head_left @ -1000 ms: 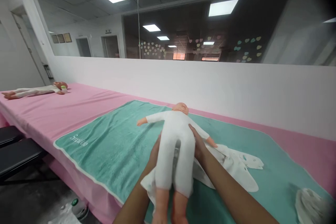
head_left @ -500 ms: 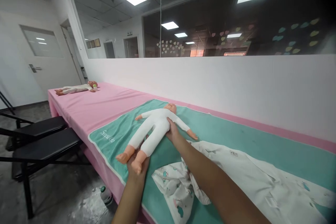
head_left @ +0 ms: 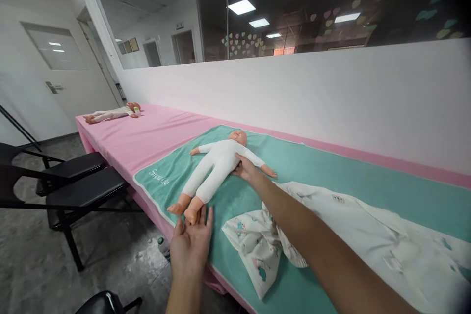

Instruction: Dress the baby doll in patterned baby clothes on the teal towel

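Note:
A baby doll (head_left: 217,161) in a white suit lies on its back on a green towel (head_left: 312,162), head toward the wall and feet toward me. My left hand (head_left: 191,245) is palm up with fingers spread, just below the doll's feet; its fingertips reach under or beside one foot. At the doll's hip rests my right hand (head_left: 243,167), thumb on top and fingers partly hidden against its side; whether it grips firmly is unclear. White printed baby clothes (head_left: 253,245) lie crumpled beside my right forearm, with more white cloth (head_left: 349,225) spread to the right.
The towel covers part of a long table with a pink cloth (head_left: 158,127). A second doll (head_left: 114,114) lies at its far end beside a small bottle. Black chairs (head_left: 88,189) stand along the left side, and a bottle (head_left: 163,247) is on the floor.
The doll went from between both hands to lying on the towel, left of the clothes. My left hand slid from its side down past its feet, while my right stayed at its hip.

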A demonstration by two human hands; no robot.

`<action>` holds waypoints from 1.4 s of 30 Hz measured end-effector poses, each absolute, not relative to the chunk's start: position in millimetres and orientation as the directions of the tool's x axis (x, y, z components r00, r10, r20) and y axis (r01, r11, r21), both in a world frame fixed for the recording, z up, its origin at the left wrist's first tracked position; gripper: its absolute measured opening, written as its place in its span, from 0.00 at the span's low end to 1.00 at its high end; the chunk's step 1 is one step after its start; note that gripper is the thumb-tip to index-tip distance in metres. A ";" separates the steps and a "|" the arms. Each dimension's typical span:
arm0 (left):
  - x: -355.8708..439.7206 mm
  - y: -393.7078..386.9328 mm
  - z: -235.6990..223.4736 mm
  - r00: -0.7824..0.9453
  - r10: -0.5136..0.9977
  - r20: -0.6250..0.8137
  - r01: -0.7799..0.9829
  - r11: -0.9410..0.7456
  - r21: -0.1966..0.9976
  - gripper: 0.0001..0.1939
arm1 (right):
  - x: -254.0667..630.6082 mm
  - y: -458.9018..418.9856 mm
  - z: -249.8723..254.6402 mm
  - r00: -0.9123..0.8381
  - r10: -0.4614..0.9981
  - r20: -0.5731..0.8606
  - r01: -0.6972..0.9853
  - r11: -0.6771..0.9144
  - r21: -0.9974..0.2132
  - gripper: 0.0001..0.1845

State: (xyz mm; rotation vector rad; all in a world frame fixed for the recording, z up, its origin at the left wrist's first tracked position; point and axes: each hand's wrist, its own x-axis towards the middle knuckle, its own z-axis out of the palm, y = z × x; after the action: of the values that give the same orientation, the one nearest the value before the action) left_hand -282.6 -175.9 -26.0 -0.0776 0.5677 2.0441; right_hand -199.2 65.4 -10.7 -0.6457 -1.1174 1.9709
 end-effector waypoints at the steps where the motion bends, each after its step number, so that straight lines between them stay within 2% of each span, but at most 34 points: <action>1: -274.7 -182.0 -25.1 -0.528 0.793 -0.304 -0.826 -0.396 0.400 0.18 | -190.4 64.5 -10.1 -0.567 0.817 -0.109 -0.337 -0.350 -0.874 0.17; 3: -255.1 -193.9 -23.7 -0.569 0.771 -0.285 -0.726 -0.308 0.615 0.17 | -163.3 59.2 -6.1 -0.528 0.828 -0.187 -0.295 -0.386 -0.874 0.16; 5: -232.4 -204.6 -25.1 -0.609 0.769 -0.196 -0.531 -0.212 0.820 0.18 | -120.4 49.1 1.0 -0.477 0.863 -0.168 -0.286 -0.333 -0.898 0.16; 7: -211.1 -212.5 -30.8 -0.609 0.791 -0.065 -0.296 -0.151 0.943 0.21 | -60.6 35.0 8.4 -0.396 0.916 -0.069 -0.211 -0.163 -0.964 0.17; 9: -195.4 -215.0 -39.8 -0.543 0.828 0.142 0.043 -0.141 0.989 0.28 | 12.7 16.7 11.8 -0.276 0.960 0.056 0.044 0.071 -0.997 0.19; 10: -190.2 -213.6 -44.0 -0.476 0.839 0.263 0.270 -0.145 0.952 0.31 | 51.7 5.9 10.8 -0.204 0.974 0.100 0.224 0.146 -0.964 0.21; 12: -183.6 -205.5 -48.1 -0.301 0.850 0.433 0.653 -0.147 0.743 0.33 | 126.4 -19.1 2.4 -0.070 0.977 0.199 0.584 0.202 -0.786 0.24; 14: -178.2 -193.1 -42.0 -0.167 0.881 0.443 0.838 -0.110 0.534 0.25 | 187.0 -45.6 -13.3 0.134 0.967 0.216 0.812 0.018 -0.583 0.29; 16: -169.3 -180.0 -24.8 -0.034 0.929 0.369 0.927 -0.109 0.360 0.12 | 226.0 -67.9 -31.7 0.251 0.938 0.239 0.899 -0.134 -0.418 0.28; 18: -154.4 -168.0 -1.4 0.081 0.950 0.303 0.950 -0.166 0.266 0.05 | 244.2 -81.3 -46.7 0.269 0.919 0.287 0.926 -0.165 -0.340 0.26; 20: -135.1 -154.6 20.6 0.151 0.940 0.307 0.931 -0.240 0.275 0.05 | 247.9 -84.8 -54.4 0.228 0.919 0.322 0.938 -0.119 -0.325 0.19; 22: -115.7 -136.1 34.5 0.197 0.907 0.372 0.885 -0.327 0.330 0.04 | 245.1 -81.7 -54.8 0.177 0.927 0.331 0.934 -0.051 -0.355 0.14; 24: -100.9 -111.5 37.8 0.252 0.870 0.424 0.835 -0.417 0.359 0.03 | 240.6 -77.3 -50.5 0.172 0.932 0.320 0.885 -0.003 -0.466 0.13; 26: -92.6 -83.9 32.0 0.287 0.878 0.384 0.830 -0.428 0.359 0.05 | 234.6 -76.2 -44.2 0.220 0.930 0.294 0.746 0.034 -0.665 0.10; 28: -89.0 -59.3 21.5 0.264 0.940 0.215 0.862 -0.330 0.385 0.16 | 224.0 -80.3 -37.3 0.254 0.931 0.262 0.457 0.123 -0.881 0.11; 30: -86.2 -42.5 11.1 0.235 0.970 0.065 0.883 -0.241 0.403 0.30 | 206.9 -89.0 -30.7 0.216 0.953 0.213 0.050 0.207 -0.977 0.14; 31: -83.9 -37.8 7.3 0.223 0.974 0.034 0.886 -0.217 0.411 0.34 | 196.3 -94.3 -27.7 0.157 0.970 0.185 -0.141 0.208 -0.968 0.15; 33: -76.6 -36.2 4.1 0.204 0.978 0.038 0.882 -0.200 0.427 0.32 | 173.9 -104.7 -22.2 0.021 0.989 0.149 -0.376 0.146 -0.915 0.15; 35: -66.2 -45.2 6.6 0.181 0.981 0.064 0.873 -0.191 0.449 0.26 | 154.3 -113.6 -17.2 -0.095 0.987 0.127 -0.469 0.068 -0.881 0.13; 37: -55.0 -65.3 12.3 0.171 0.980 0.100 0.811 -0.198 0.550 0.24 | 141.1 -120.5 -12.3 -0.164 0.980 0.111 -0.510 0.012 -0.860 0.13; 38: -49.8 -79.3 15.0 0.166 0.977 0.137 0.736 -0.215 0.642 0.26 | 136.8 -123.6 -9.7 -0.180 0.978 0.105 -0.530 -0.006 -0.848 0.13; 40: -41.7 -113.0 17.8 0.222 0.952 0.210 0.496 -0.296 0.816 0.39 | 129.6 -130.9 -4.2 -0.194 0.976 0.097 -0.582 -0.035 -0.813 0.13; 42: -38.3 -149.4 16.1 0.287 0.914 0.285 0.346 -0.376 0.860 0.50 | 118.7 -141.4 1.3 -0.229 0.969 0.097 -0.631 -0.072 -0.773 0.11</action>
State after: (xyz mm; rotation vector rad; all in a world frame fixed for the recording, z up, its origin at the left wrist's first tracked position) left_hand -38.3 -149.4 16.1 1.8725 1.1301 1.0569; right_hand 118.7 -141.4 1.3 -0.5435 -0.8519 1.6256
